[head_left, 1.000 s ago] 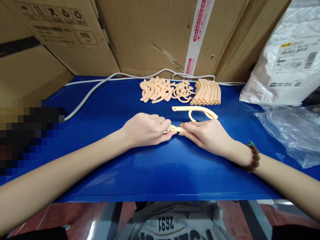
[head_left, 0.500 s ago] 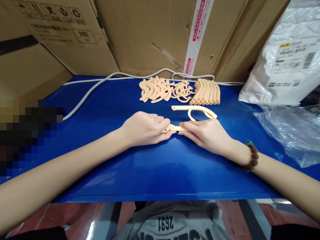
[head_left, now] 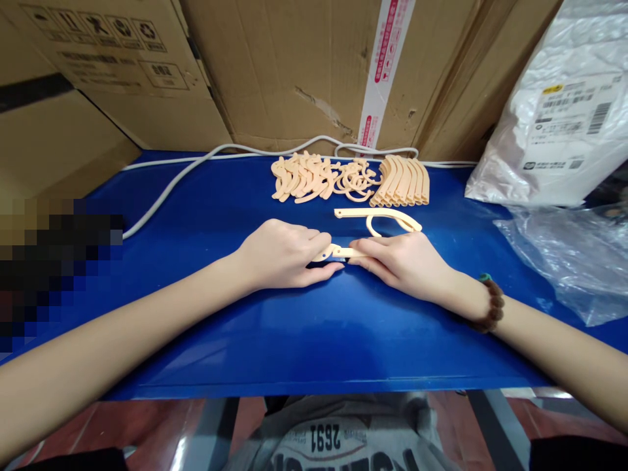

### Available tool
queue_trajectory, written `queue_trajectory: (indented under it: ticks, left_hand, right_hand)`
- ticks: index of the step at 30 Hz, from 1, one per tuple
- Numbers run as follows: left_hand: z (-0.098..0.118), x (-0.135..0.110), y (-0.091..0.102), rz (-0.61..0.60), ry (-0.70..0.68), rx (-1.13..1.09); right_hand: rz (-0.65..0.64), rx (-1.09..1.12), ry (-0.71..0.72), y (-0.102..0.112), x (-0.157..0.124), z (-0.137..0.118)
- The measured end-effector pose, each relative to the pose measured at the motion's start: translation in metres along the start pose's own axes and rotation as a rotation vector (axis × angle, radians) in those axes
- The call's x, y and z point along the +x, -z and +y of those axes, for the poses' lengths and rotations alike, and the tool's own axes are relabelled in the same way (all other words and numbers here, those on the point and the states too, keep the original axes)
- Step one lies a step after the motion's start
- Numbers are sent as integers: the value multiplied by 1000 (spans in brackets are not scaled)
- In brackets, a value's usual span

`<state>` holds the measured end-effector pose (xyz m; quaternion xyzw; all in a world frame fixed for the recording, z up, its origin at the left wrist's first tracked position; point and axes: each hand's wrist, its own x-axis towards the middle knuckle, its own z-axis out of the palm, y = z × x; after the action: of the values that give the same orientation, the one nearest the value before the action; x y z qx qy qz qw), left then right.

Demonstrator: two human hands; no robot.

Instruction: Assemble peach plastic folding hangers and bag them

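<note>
My left hand (head_left: 282,255) is closed around a beige plastic folding hanger piece (head_left: 324,252) with small holes; its thumb has parted slightly from the piece. Opposite it, my right hand (head_left: 409,265) pinches a beige hanger arm (head_left: 345,252). The arm's holed end meets the left piece, but my fingers hide most of both. Whether the two are joined I cannot tell. Just behind my right hand lies another long hanger arm (head_left: 356,212) with a curved hook part (head_left: 371,227) beneath it.
At the back of the blue table (head_left: 294,340) lie a pile of wavy beige pieces (head_left: 301,176), several hooks (head_left: 356,180) and a row of hanger arms (head_left: 405,182). Behind them run a white cable (head_left: 181,171) and cardboard boxes (head_left: 294,59). A white parcel bag (head_left: 520,163) and clear plastic (head_left: 564,261) lie right.
My left thumb has moved down, away from the hanger piece, leaving a gap. My right hand keeps its pinch. The whole view has shifted slightly.
</note>
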<state>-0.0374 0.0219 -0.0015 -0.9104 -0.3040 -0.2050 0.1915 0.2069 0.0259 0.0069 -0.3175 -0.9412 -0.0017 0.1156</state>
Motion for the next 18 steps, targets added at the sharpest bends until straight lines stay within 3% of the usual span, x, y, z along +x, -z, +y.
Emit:
queue_trajectory:
  ticks: [18]
  left_hand:
    - [5,-2,-2,-22,25,-56]
  right_hand:
    - [-6,40,-1,0,-1,3]
